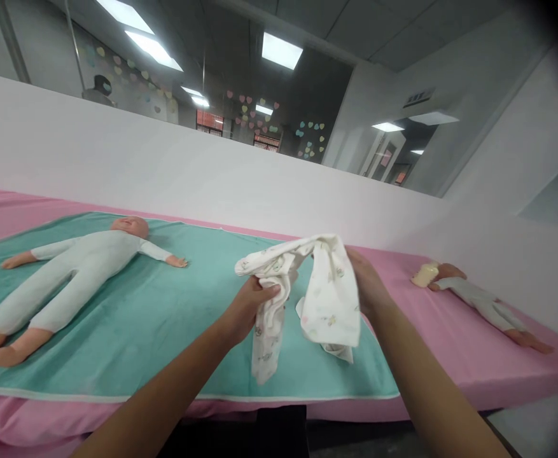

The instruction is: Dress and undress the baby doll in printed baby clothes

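Both my hands hold up a white printed baby garment point(329, 299) above the right part of a teal mat point(164, 318). My left hand point(250, 305) is closed round a bunched part of the cloth, with a leg or sleeve hanging below it. My right hand point(367, 283) grips the garment's other side from behind, its fingers mostly hidden by the fabric. A baby doll point(78, 267) in a white suit lies on its back on the mat's left side, arms spread.
The mat lies on a long pink-covered table point(450, 343) against a white partition wall point(212, 172). A second small doll point(483, 302) lies at the table's right end with a pale bottle point(425, 275) beside it. The table's front edge is close to me.
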Demonstrator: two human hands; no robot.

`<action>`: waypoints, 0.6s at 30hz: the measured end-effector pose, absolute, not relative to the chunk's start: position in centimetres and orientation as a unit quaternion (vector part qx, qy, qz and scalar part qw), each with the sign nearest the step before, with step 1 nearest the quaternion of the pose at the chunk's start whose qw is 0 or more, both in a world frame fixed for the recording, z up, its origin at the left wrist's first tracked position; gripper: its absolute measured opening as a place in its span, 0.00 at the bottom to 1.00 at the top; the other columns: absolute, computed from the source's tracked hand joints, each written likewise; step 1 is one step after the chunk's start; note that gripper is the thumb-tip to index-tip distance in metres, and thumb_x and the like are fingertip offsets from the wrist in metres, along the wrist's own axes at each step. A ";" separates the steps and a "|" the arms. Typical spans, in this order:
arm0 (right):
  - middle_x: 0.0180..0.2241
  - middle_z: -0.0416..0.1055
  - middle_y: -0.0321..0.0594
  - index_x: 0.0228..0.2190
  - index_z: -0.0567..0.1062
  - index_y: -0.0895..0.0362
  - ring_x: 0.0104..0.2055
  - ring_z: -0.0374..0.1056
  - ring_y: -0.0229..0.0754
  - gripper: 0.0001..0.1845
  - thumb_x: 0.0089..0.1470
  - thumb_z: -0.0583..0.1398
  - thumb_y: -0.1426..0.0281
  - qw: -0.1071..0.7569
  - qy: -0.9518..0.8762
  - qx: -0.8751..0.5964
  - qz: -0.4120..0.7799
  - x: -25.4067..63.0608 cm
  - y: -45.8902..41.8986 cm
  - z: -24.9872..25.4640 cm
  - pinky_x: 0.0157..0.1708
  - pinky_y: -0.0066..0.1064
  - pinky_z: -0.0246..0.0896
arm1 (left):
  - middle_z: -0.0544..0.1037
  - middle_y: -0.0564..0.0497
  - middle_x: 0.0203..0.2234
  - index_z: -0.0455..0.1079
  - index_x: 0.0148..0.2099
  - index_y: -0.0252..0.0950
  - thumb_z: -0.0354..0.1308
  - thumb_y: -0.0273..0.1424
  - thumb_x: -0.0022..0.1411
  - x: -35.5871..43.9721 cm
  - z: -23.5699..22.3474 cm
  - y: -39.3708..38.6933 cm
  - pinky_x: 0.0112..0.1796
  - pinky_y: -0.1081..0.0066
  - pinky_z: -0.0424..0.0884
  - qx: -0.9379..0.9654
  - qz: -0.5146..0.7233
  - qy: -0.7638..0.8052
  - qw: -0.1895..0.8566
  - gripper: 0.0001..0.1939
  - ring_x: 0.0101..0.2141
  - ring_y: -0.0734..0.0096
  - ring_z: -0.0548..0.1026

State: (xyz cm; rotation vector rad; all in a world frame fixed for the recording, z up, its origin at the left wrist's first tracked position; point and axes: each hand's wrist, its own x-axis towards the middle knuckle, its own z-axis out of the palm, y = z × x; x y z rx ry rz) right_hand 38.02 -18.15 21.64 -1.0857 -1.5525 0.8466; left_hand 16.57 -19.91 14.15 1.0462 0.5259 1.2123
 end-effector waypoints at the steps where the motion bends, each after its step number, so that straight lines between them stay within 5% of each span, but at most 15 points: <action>1: 0.26 0.66 0.34 0.28 0.70 0.57 0.26 0.61 0.36 0.13 0.50 0.57 0.59 0.475 -0.658 -0.455 0.366 38.6 -17.8 20.4 0.26 0.28 0.57 | 0.74 0.44 0.44 0.64 0.54 0.38 0.60 0.37 0.53 16.4 14.2 -19.8 0.34 0.68 0.68 0.454 0.546 0.241 0.662 0.26 0.40 0.59 0.73; 6: 0.31 0.70 0.37 0.29 0.72 0.56 0.34 0.64 0.42 0.16 0.52 0.54 0.56 0.224 -0.781 -0.482 0.328 42.2 -16.3 13.7 0.36 0.34 0.58 | 0.76 0.47 0.34 0.70 0.43 0.35 0.58 0.36 0.53 16.4 14.4 -18.9 0.31 0.70 0.67 0.443 0.561 0.260 0.650 0.15 0.33 0.64 0.73; 9: 0.43 0.68 0.42 0.43 0.69 0.53 0.45 0.62 0.48 0.21 0.51 0.54 0.55 0.150 -0.795 -0.563 0.170 44.3 -15.3 9.4 0.43 0.40 0.56 | 0.73 0.52 0.22 0.70 0.34 0.35 0.58 0.36 0.51 17.1 14.5 -17.8 0.28 0.70 0.66 0.420 0.559 0.291 0.653 0.10 0.27 0.66 0.72; 12: 0.55 0.58 0.48 0.52 0.62 0.55 0.57 0.50 0.55 0.32 0.46 0.59 0.58 0.053 -0.796 -0.602 0.039 46.0 -14.4 5.7 0.51 0.46 0.47 | 0.68 0.55 0.15 0.68 0.31 0.37 0.57 0.35 0.50 17.9 15.2 -16.7 0.28 0.69 0.65 0.381 0.574 0.313 0.654 0.07 0.24 0.66 0.71; 15: 0.55 0.58 0.47 0.48 0.65 0.55 0.60 0.46 0.52 0.23 0.49 0.55 0.68 0.065 -0.784 -0.616 -0.035 47.5 -14.1 4.0 0.53 0.42 0.44 | 0.61 0.57 0.10 0.66 0.27 0.38 0.55 0.33 0.50 19.2 16.6 -15.9 0.28 0.69 0.66 0.353 0.583 0.311 0.662 0.05 0.22 0.66 0.70; 18: 0.39 0.70 0.44 0.34 0.69 0.56 0.45 0.63 0.47 0.10 0.48 0.52 0.73 0.125 -0.737 -0.664 0.002 49.2 -14.3 4.9 0.44 0.37 0.54 | 0.59 0.58 0.09 0.63 0.23 0.37 0.55 0.31 0.49 21.7 18.6 -15.3 0.27 0.69 0.67 0.355 0.566 0.282 0.688 0.06 0.20 0.69 0.69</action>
